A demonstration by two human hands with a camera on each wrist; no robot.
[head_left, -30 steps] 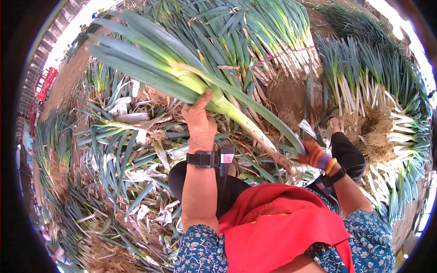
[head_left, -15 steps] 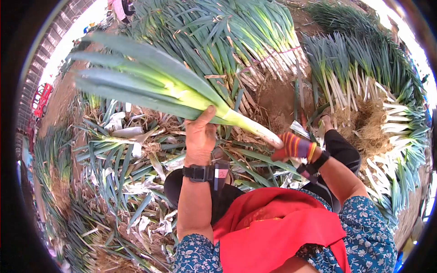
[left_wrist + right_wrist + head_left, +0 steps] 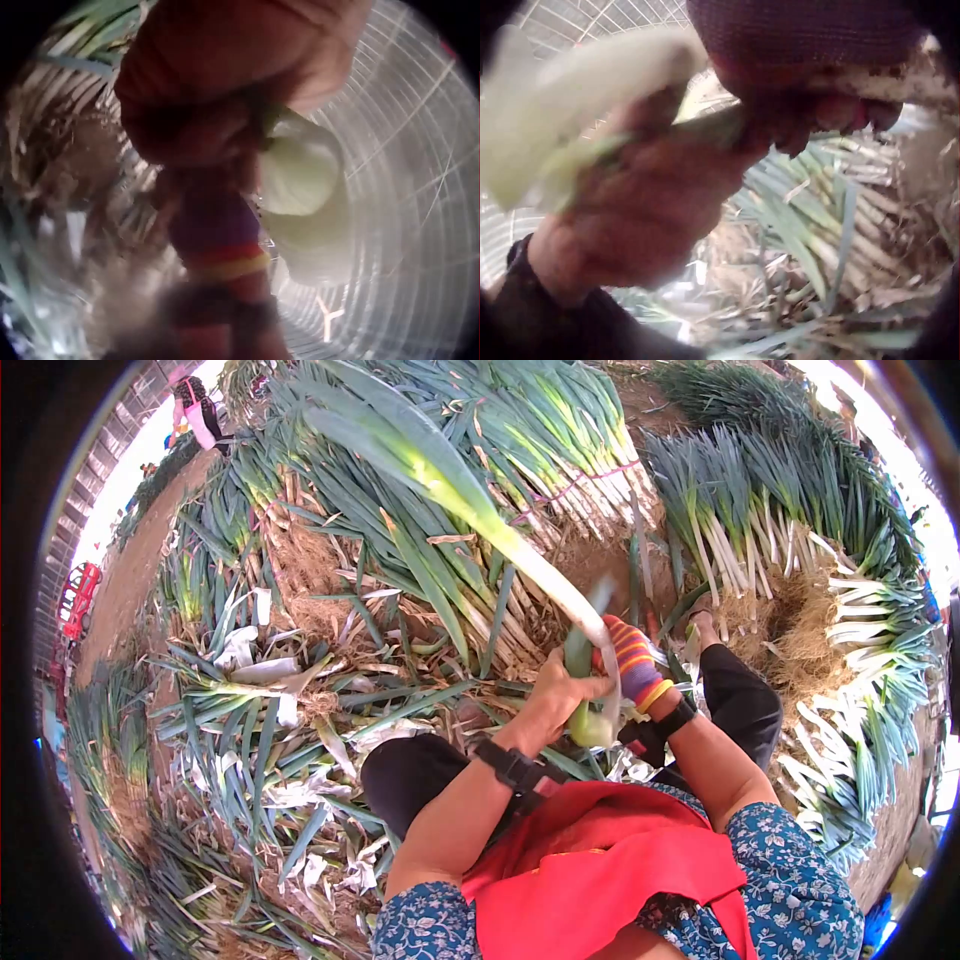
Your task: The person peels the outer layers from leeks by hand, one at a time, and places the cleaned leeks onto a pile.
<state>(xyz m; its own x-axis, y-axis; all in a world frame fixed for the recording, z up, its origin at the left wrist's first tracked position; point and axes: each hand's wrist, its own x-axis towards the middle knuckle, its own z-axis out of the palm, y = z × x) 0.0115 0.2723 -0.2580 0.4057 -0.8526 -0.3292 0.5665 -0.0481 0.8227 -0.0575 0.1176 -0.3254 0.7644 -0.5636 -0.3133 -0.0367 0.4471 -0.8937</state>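
Observation:
A large leek point(image 3: 520, 555) slants up and to the left, its white lower end in my right hand point(image 3: 634, 662), which wears a striped glove. Close beside it, my bare left hand point(image 3: 562, 695) grips a loose green leaf point(image 3: 592, 728) that bends down near the leek's lower end. In the left wrist view the curled left hand point(image 3: 240, 67) holds the pale leaf point(image 3: 300, 176) just above the glove point(image 3: 217, 229). The right wrist view has the gloved hand point(image 3: 802, 45) round a pale stalk point(image 3: 900, 81), with the left hand point(image 3: 656, 206) below.
Tied leeks point(image 3: 600, 480) lie ahead, and more leeks point(image 3: 745, 530) with bushy roots are at the right. Leaf scraps point(image 3: 265, 670) cover the ground at the left. Bent knees point(image 3: 410, 775) flank a red apron point(image 3: 600, 870). Another person point(image 3: 195, 415) is far off at upper left.
My left hand has left the leek's green upper part and moved down to the right, now gripping a leaf by my right hand. The leek has swung more upright; my right hand has moved slightly up.

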